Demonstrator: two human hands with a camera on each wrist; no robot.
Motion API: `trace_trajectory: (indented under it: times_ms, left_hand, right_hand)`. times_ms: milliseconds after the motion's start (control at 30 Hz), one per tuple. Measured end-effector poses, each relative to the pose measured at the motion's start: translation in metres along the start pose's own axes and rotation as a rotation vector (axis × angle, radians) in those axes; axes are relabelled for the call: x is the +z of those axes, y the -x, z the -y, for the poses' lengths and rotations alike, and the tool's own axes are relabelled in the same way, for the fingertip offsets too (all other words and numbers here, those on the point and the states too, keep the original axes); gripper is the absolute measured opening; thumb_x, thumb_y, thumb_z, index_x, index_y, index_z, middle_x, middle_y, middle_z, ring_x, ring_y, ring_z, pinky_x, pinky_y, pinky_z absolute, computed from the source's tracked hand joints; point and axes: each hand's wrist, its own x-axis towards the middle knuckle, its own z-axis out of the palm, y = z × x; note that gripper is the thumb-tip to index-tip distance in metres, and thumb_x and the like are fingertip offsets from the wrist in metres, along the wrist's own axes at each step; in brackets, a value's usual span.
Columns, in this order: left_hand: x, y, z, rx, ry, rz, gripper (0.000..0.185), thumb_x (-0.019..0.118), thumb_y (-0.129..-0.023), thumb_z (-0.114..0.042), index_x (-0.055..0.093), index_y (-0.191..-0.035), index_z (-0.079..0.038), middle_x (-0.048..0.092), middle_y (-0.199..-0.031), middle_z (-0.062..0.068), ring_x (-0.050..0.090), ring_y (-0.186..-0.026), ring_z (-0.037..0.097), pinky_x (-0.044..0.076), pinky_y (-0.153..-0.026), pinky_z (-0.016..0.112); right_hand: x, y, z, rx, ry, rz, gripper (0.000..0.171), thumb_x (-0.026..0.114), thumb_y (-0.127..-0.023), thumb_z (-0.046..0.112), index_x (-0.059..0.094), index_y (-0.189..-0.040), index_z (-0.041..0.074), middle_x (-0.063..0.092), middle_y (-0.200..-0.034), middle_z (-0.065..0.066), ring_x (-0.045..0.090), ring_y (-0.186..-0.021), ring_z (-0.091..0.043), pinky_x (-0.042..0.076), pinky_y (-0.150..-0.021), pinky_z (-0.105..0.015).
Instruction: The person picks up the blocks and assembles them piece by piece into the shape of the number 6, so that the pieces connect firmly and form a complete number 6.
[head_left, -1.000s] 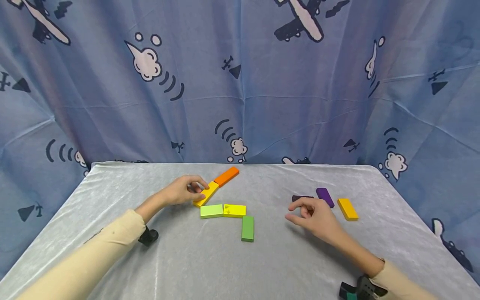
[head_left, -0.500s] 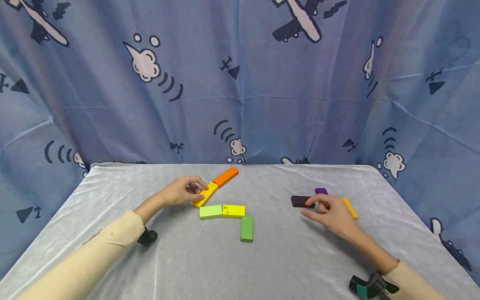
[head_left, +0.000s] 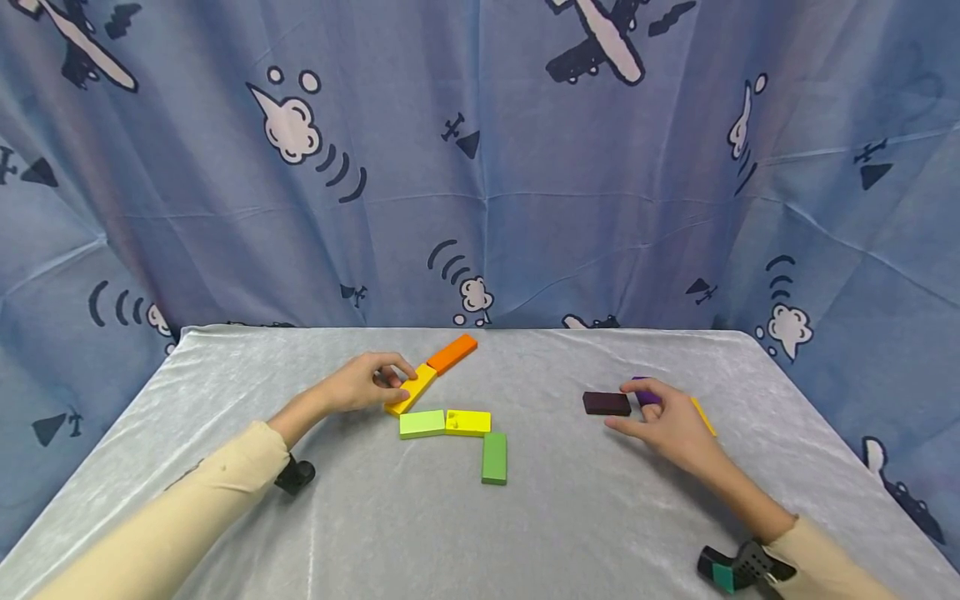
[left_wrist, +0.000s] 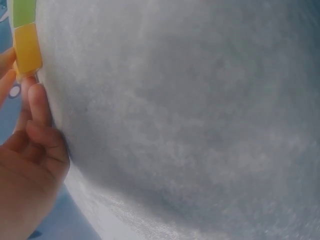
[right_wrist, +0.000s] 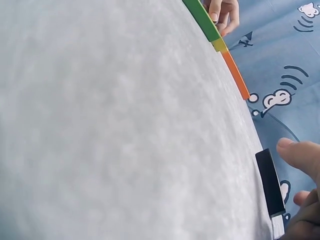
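The left hand (head_left: 363, 383) is occupying the left of centre in the head view and is pinching the amber block (head_left: 420, 386) between thumb and forefinger. That block is lying at a slant, its upper end meeting the orange block (head_left: 452, 355). Lower in the frame, the light green block (head_left: 422, 424) is lying end to end with the bright yellow block (head_left: 468, 422); the green block (head_left: 494, 458) is extending downward from the latter's right end.

At centre right, the right hand (head_left: 671, 423) is keeping thumb and forefinger spread beside the right end of the dark block (head_left: 606, 404); the right wrist view is showing a fingertip apart from it. The purple block (head_left: 646, 399) and the golden block (head_left: 703, 416) are lying partly hidden by this hand. Grey cloth (head_left: 375, 517) is covering the table.
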Motion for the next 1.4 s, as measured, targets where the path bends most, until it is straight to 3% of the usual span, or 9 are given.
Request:
trace_trajectory:
  times_ms: [267,633,1000,1400]
  left_hand:
    - [0.000,0.000,0.000,0.014,-0.003,0.004,0.023,0.073,-0.094,-0.006,0.069,-0.117,-0.004,0.067,-0.094,0.004,0.061,-0.086,0.020,0.052,-0.076,0.035]
    - [-0.001,0.002,-0.002,-0.006,0.011,0.009,0.025,0.073,-0.094,-0.007,0.069,-0.118,-0.005,0.066,-0.095,0.004,0.061,-0.086,0.020,0.051,-0.076,0.036]
    - [0.000,0.001,-0.002,0.012,0.004,0.010,0.025,0.073,-0.094,-0.006,0.069,-0.119,-0.003,0.067,-0.095,0.005,0.062,-0.087,0.021,0.052,-0.076,0.035]
    - [-0.002,0.001,-0.002,-0.006,-0.004,0.012,0.024,0.072,-0.095,-0.007,0.068,-0.118,-0.005,0.066,-0.094,0.005,0.061,-0.086,0.021,0.051,-0.076,0.036]
  right_hand:
    - [0.003,-0.002,0.003,0.088,-0.052,0.037,0.069,0.089,-0.080,0.035,0.060,-0.130,-0.002,0.031,-0.058,0.005,0.028,-0.048,-0.009,0.024,-0.044,-0.025]
    - [0.006,-0.004,0.009,0.128,-0.066,0.059,0.069,0.088,-0.081,0.034,0.058,-0.131,-0.004,0.035,-0.056,0.004,0.031,-0.047,-0.011,0.026,-0.045,-0.025]
    - [0.007,-0.007,0.010,0.154,-0.036,0.067,0.064,0.087,-0.083,0.033,0.060,-0.128,-0.005,0.035,-0.058,0.004,0.033,-0.050,-0.012,0.027,-0.047,-0.026]
    - [0.009,-0.009,0.006,0.133,-0.012,0.035,0.046,0.085,-0.085,0.028,0.069,-0.116,-0.001,0.034,-0.058,0.003,0.035,-0.051,-0.015,0.027,-0.047,-0.028]
